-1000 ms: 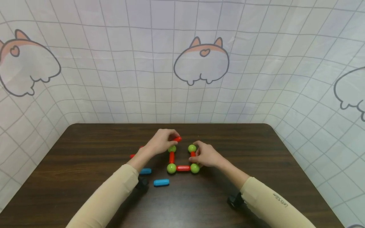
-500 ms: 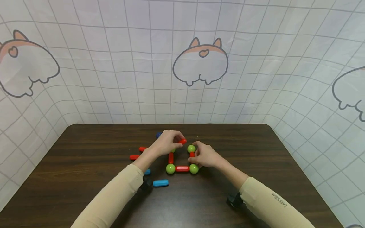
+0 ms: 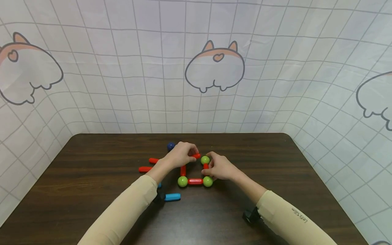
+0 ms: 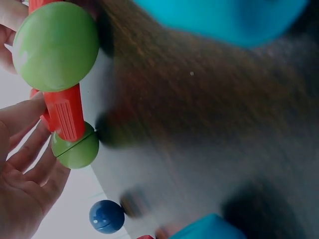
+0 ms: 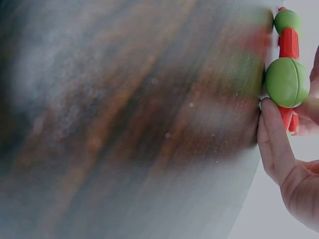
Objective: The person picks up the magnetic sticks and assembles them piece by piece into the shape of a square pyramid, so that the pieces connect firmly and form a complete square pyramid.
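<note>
Lying nearest: blue stick (image 3: 173, 197); beyond, a three-sided frame (image 3: 195, 181) of red sticks (image 3: 183, 171) and green balls (image 3: 208, 181). Right hand (image 3: 223, 166) grips its right side; left hand (image 3: 180, 156) pinches a further red stick (image 3: 197, 156) at the open far side. Apparent step: closing the frame; next move calls for lining that stick's tip with the far-right ball (image 3: 205, 160)

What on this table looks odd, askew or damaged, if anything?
Nothing is plainly wrong: I see no spill or break. The odd one out is the dark blue ball, just past the left hand: the other balls in view are green. The joined red rods and green balls look neatly lined up.
</note>
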A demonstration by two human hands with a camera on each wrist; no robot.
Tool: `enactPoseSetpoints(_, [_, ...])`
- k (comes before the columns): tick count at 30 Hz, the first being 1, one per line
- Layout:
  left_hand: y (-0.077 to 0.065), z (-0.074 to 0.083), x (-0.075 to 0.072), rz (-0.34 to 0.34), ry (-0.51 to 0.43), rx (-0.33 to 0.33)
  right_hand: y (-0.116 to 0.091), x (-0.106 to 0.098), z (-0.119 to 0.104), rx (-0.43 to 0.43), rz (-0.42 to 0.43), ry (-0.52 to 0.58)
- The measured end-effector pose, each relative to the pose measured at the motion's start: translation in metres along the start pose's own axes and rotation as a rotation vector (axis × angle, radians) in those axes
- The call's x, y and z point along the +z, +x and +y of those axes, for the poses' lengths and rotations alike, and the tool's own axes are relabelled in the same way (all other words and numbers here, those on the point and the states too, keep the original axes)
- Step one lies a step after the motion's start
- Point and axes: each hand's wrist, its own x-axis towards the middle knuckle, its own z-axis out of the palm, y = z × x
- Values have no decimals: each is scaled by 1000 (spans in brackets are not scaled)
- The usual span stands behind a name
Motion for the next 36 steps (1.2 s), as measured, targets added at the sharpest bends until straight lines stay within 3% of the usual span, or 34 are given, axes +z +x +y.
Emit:
enactPoseSetpoints(8, [2,-3,0,-26,17,-20,1,-1,2,-5,-3,-13])
enactPoseSetpoints(23, [1,0,0,-97,70,9,1,0,3,-17,-14,-8])
enactPoseSetpoints(36, [2,-2,4,-95,69,9,-1,-1,0,-17,-17,-15])
